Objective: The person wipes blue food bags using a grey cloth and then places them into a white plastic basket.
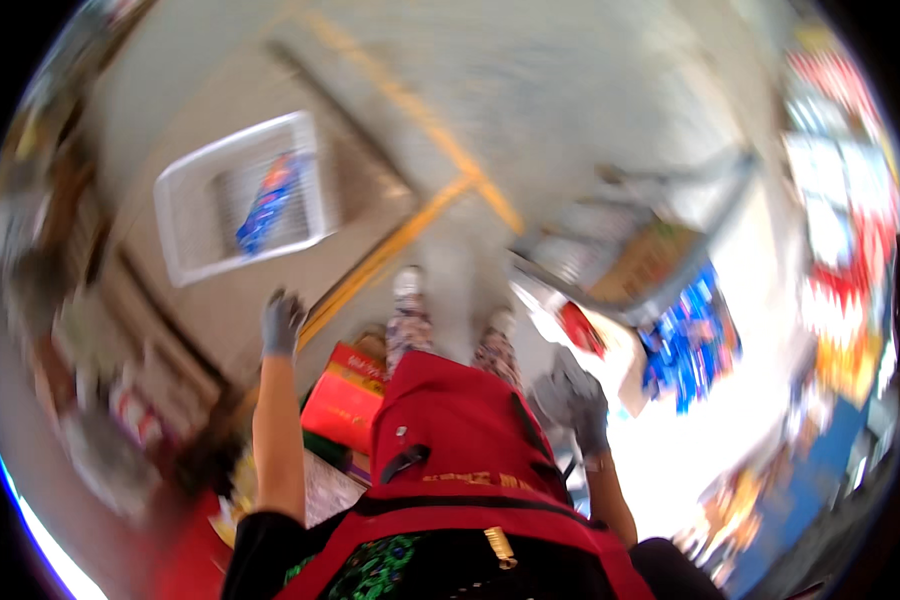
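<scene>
Head view: left hand [283, 322] curled, right hand [576, 402] of unclear spread — blur hides any hold; blue packet [267, 208] lies in white basket [319, 190], front-left. Likely between grasps; grasping it calls for reaching.

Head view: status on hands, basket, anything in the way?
Left hand apart from basket; right hand nearer grey crate. Grips too blurred to tell. Basket holds blue packet. Nothing seen between left hand and basket.
</scene>
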Demonstrator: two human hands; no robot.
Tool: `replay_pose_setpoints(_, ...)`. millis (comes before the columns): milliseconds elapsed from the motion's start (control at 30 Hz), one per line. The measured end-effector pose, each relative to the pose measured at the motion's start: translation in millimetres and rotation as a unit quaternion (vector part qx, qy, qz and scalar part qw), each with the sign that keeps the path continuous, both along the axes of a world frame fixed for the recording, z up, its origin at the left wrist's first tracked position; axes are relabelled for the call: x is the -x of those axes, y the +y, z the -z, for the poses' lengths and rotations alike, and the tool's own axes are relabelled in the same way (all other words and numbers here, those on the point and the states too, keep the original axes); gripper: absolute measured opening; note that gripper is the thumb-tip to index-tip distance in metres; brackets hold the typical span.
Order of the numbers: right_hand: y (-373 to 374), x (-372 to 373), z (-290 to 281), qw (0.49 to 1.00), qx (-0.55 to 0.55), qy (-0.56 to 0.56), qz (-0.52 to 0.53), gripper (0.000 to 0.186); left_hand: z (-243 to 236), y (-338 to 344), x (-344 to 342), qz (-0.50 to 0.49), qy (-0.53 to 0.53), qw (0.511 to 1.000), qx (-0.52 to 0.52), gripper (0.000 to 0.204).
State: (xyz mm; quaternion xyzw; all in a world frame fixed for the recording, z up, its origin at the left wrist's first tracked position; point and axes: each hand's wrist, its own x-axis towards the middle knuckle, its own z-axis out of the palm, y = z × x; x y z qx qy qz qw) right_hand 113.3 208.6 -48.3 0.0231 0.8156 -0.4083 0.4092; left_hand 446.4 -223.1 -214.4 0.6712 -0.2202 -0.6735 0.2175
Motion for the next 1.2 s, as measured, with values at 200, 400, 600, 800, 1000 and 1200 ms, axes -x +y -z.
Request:
replay_pose_setpoints(200, 55, 10, -24, 0.956, 0.136, -0.014, 0.26, 0.054, -59, 164, 149, 0.519, 0.255, 0.81, -0.091, 0.033)
replay_pose_setpoints(400, 159, 63, -77, 0.935, 0.113, 0.25, 0.225, 0.051, -170, 295, 365, 0.69, 0.388, 0.599, -0.116, 0.041)
replay_pose_setpoints(600, 271, 189, -123, 0.872, 0.143, 0.345, 0.316, 0.047, -202, 397, 526, 0.643, 0.336, 0.68, -0.106, 0.045)
replay_pose_setpoints(800, 287, 365, -55, 0.864, -0.046, 0.501, -0.012, 0.034, -116, 513, 665, 0.611, 0.191, 0.511, 0.574, 0.032)
replay_pose_setpoints(1000, 280, 278, 1, 0.89, -0.06, 0.436, -0.118, 0.033, -87, 514, 745, 0.76, 0.028, 0.533, 0.371, 0.039)
replay_pose_setpoints(1200, 298, 260, 17, 0.883, -0.112, 0.455, 0.024, 0.047, -92, 536, 783, 0.736, 0.117, 0.665, 0.051, 0.047)
